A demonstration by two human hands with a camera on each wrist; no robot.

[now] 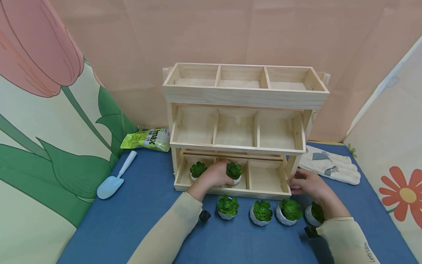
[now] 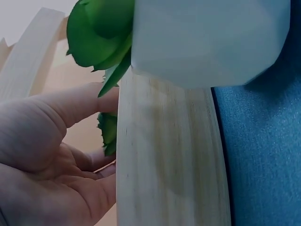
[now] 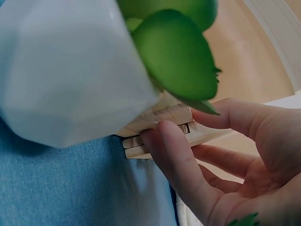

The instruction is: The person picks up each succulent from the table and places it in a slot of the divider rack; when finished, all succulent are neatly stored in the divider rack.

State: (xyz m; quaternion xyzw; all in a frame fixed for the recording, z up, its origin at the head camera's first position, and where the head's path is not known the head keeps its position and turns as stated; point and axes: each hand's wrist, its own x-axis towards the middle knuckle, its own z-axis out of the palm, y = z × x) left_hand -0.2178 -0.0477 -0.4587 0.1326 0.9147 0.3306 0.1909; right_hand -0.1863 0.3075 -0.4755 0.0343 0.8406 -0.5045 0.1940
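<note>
A three-tier wooden planter shelf (image 1: 245,96) stands upright, each tier split into three compartments. My left hand (image 1: 218,175) reaches into the bottom tier's middle compartment and holds a potted succulent (image 1: 234,170) in a white pot. In the left wrist view the wooden front board (image 2: 169,155) hides the fingertips and most of that plant. Another succulent (image 1: 197,168) sits in the bottom left compartment. At the shelf's lower right corner, my right hand (image 1: 310,184) grips the wooden end, its fingers (image 3: 176,160) bent around it in the right wrist view.
Several potted succulents (image 1: 262,211) stand in a row on the blue cloth (image 1: 138,220) before the shelf. A pale blue trowel (image 1: 112,185) and a green-and-white bag (image 1: 146,139) lie at left. White gloves (image 1: 333,167) lie at right.
</note>
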